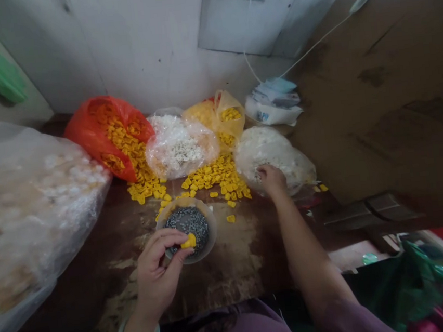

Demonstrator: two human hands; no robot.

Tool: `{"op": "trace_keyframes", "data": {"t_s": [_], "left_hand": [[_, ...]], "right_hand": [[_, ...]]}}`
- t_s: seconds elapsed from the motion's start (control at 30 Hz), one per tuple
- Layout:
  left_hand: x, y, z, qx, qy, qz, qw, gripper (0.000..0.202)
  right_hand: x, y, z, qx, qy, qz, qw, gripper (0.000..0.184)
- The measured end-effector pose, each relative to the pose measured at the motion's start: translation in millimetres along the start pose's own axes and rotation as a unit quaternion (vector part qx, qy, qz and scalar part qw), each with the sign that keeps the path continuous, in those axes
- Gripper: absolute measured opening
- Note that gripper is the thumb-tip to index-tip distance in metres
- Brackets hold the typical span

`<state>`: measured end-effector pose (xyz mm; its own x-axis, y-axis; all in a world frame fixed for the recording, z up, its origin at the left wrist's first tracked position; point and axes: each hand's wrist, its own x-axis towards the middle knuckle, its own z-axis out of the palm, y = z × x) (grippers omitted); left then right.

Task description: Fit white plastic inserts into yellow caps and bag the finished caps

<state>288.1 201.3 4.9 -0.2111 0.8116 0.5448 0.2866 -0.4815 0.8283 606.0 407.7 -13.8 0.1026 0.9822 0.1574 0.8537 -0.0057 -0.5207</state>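
Observation:
My left hand (159, 271), with a pale bangle on the wrist, pinches a small yellow plastic piece (190, 240) just over a clear bowl (210, 235) of tiny grey bits. My right hand (272, 178) reaches forward into a clear bag of white pieces (279, 152); its fingers are curled at the bag's mouth and what they hold is hidden. A heap of loose yellow pieces (215, 177) lies on the brown table between the two hands.
An orange bag of yellow pieces (108, 132), a clear bag of white pieces (180, 146) and a yellow bag (224, 114) stand at the back. A large clear sack (25, 205) fills the left. Cardboard (387, 98) leans at the right.

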Motion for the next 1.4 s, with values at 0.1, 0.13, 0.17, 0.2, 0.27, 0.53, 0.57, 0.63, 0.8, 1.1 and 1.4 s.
{"op": "trace_keyframes", "data": {"t_s": [0.1,0.13,0.17,0.2,0.27,0.53,0.57,0.63,0.8,1.1,1.4], "left_hand": [[0.7,1.2,2.0,-0.002,-0.003,0.002,1.000,0.013],[0.7,1.5,2.4,0.000,-0.004,0.000,1.000,0.013],[0.6,1.7,2.6,0.000,-0.004,-0.003,1.000,0.013],[0.4,1.9,2.6,0.000,-0.005,-0.004,1.000,0.014],[-0.1,2.0,2.4,-0.004,-0.004,-0.008,1.000,0.013],[7.4,9.7,10.9,-0.036,-0.003,-0.014,0.999,0.014],[9.4,11.7,12.4,-0.038,-0.006,-0.009,0.999,0.014],[12.7,15.5,14.2,-0.044,-0.010,0.000,0.999,0.013],[13.1,18.5,10.3,-0.048,-0.002,0.004,0.999,0.012],[8.1,15.8,3.0,-0.087,0.002,-0.044,0.995,0.006],[7.9,19.5,0.6,0.066,0.002,0.095,0.993,0.017]], "right_hand": [[18.2,18.3,-4.4,-0.004,-0.029,0.053,0.998,0.024],[19.7,20.7,-3.9,0.002,-0.034,0.061,0.998,0.026],[19.9,21.8,-3.7,0.009,-0.033,0.068,0.997,0.026],[19.1,22.0,-4.2,0.018,-0.025,0.074,0.997,0.026],[16.0,19.9,-7.9,0.043,0.002,0.082,0.996,0.024],[-42.3,-46.8,-13.0,0.290,-0.025,0.061,0.955,0.023],[-57.7,-62.9,-11.1,0.416,-0.098,0.055,0.902,0.025],[-89.8,-95.3,-7.6,0.590,-0.248,0.061,0.766,0.033],[-143.5,-145.3,-0.4,0.648,-0.433,0.110,0.617,0.032],[-151.6,-157.5,3.0,0.635,-0.450,0.093,0.621,0.020],[-162.9,-159.6,9.5,0.608,-0.350,0.029,0.712,0.022]]}}
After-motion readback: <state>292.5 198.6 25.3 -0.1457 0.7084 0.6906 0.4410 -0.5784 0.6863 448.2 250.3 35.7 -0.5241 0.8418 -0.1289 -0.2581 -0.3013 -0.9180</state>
